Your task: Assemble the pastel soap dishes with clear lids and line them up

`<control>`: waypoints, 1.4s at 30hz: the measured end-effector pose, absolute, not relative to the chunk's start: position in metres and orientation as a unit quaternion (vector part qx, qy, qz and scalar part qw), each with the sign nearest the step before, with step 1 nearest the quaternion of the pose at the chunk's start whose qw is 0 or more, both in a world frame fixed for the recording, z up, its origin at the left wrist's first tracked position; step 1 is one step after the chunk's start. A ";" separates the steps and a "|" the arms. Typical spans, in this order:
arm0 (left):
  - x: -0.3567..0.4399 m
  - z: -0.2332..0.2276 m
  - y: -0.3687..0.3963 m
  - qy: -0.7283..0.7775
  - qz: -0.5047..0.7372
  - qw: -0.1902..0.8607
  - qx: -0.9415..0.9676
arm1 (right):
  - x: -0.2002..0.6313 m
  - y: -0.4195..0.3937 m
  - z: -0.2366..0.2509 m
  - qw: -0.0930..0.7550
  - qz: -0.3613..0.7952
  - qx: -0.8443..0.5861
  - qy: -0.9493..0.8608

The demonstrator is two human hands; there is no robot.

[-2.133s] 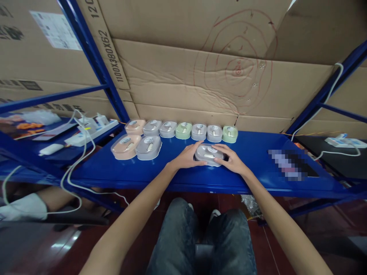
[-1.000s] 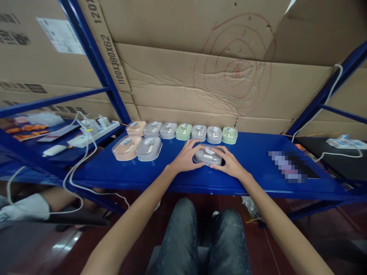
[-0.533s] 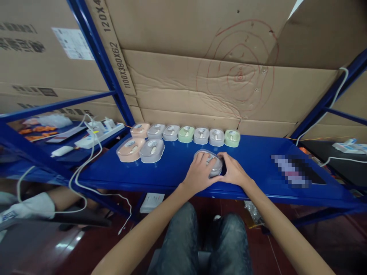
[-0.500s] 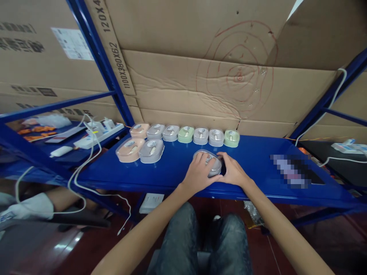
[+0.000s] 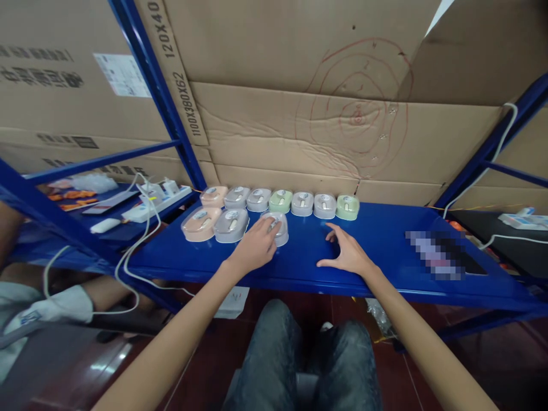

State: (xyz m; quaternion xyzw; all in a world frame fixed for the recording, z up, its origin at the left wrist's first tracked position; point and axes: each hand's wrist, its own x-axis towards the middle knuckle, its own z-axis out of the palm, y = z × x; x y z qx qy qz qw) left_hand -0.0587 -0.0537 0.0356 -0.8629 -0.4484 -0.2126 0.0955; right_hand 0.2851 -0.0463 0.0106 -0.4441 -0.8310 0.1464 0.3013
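With the left hand (image 5: 256, 246) laid over a grey case (image 5: 279, 227), fingers draped across its lid and gripping it from above, the case sits flat on the blue shelf (image 5: 385, 228), just right of another grey case (image 5: 232, 225) and close to touching it; beyond that one, farther left of the hand, lies a peach case (image 5: 201, 222); those three make the near row; the right hand (image 5: 349, 254) is loose and holds nothing, palm down on the shelf with fingers spread, well apart from the case under the left hand, bare blue surface between the two hands; just past both hands runs the far row of seven small cases against the cardboard (image 5: 299, 142), peach at its left end (image 5: 214, 196), then grey ones, a green case (image 5: 281, 200) straight ahead of the left fingertips, more grey, and a second green case (image 5: 347, 206) ahead of the right hand; off to the right of the right hand lies a blurred dark patch (image 5: 436, 254) on the shelf; far left of the left hand, on the neighbouring shelf, a white power strip (image 5: 156, 200) with a white cable (image 5: 128, 257) looping down over the edge; below the forearms, the person's knees in dark jeans (image 5: 299, 354); at the far left edge another person's arm and white sleeve (image 5: 55, 305) show low down
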 end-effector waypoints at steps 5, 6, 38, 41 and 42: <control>-0.084 0.024 -0.045 -0.484 -0.220 0.104 -0.841 | 0.286 -0.044 0.009 0.303 0.140 -0.442 -0.832; -0.088 0.021 -0.044 -0.487 -0.225 0.105 -0.837 | 0.286 -0.044 0.008 0.303 0.138 -0.441 -0.833; -0.111 0.010 -0.045 -0.566 -0.244 0.166 -0.770 | 0.289 -0.039 0.001 0.309 0.116 -0.444 -0.833; -0.116 0.011 -0.046 -0.565 -0.248 0.161 -0.770 | 0.288 -0.039 0.001 0.307 0.119 -0.447 -0.832; -0.117 0.012 -0.047 -0.566 -0.250 0.158 -0.770 | 0.288 -0.040 0.002 0.306 0.121 -0.448 -0.831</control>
